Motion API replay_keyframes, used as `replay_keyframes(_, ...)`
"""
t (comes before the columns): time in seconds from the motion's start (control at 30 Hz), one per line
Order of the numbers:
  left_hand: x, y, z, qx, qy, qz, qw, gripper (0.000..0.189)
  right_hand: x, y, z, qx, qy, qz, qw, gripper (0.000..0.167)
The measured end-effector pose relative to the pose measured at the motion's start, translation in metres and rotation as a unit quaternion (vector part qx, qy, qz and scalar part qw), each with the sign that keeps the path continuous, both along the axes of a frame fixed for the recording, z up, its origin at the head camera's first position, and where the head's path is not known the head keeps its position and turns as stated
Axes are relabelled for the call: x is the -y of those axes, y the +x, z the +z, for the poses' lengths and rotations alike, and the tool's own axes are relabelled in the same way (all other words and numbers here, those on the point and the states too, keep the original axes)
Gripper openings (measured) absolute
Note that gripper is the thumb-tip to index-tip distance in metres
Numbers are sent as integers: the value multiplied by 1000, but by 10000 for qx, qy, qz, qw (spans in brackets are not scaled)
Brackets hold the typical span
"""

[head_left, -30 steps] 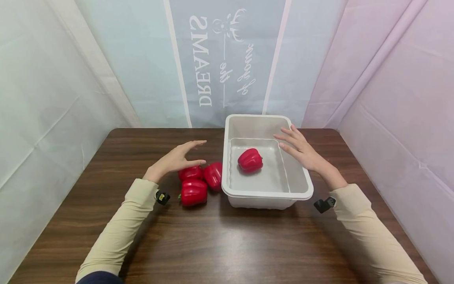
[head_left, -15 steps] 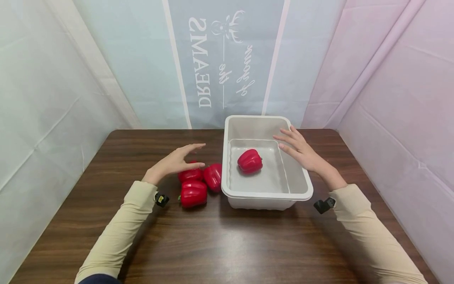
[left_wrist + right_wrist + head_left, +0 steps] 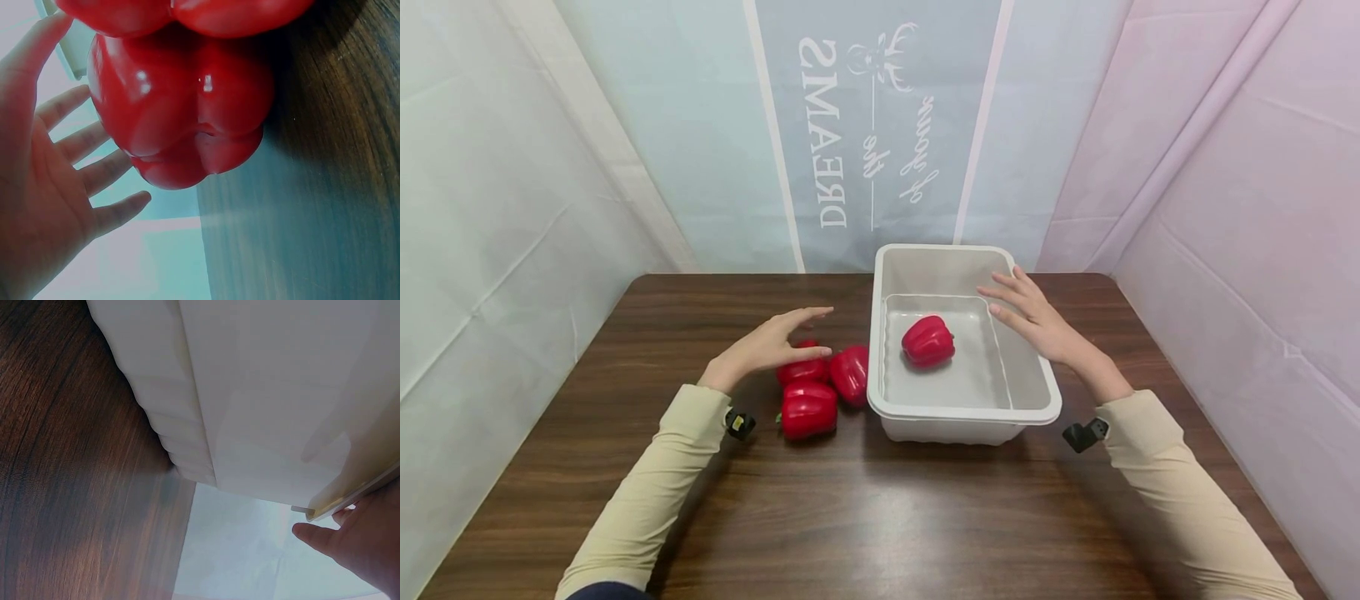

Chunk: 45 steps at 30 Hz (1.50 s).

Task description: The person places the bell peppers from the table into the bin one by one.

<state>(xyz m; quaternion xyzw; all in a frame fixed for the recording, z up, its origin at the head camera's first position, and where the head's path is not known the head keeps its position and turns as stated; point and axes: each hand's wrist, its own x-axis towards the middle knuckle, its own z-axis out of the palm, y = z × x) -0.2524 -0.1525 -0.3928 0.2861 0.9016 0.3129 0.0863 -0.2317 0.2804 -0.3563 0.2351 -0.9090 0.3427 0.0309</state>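
My left hand [image 3: 767, 343] hovers over a cluster of red bell peppers, fingers spread and holding nothing. The back pepper [image 3: 803, 369] is partly hidden beneath it. In front lies another pepper [image 3: 808, 410], and a third pepper [image 3: 850, 375] sits against the white plastic bin [image 3: 964, 412]. Inside the bin, one red pepper [image 3: 928, 341] rests on the floor, left of the middle. My right hand [image 3: 1033, 317] is spread above the bin's right rim, nothing in its grasp. In the left wrist view, the left hand [image 3: 56, 169] stands beside a large pepper [image 3: 181, 100].
The dark wooden table [image 3: 880, 517] bears everything. A pale printed cloth [image 3: 880, 150] hangs behind its far edge, and white cloth walls [image 3: 1247, 208] stand at both sides. Black wrist cameras [image 3: 740, 423] are worn at both cuffs.
My left hand has sunk very slightly toward the peppers. The right hand, the peppers and the bin keep their places, apart from a slight shift of the whole view.
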Motion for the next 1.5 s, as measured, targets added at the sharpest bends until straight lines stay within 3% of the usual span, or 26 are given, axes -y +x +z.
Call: replay_keyframes(1.5,5,5,-13,54,-244,-105,9996,75,0,0,-1,-82,-63,59,9999,42)
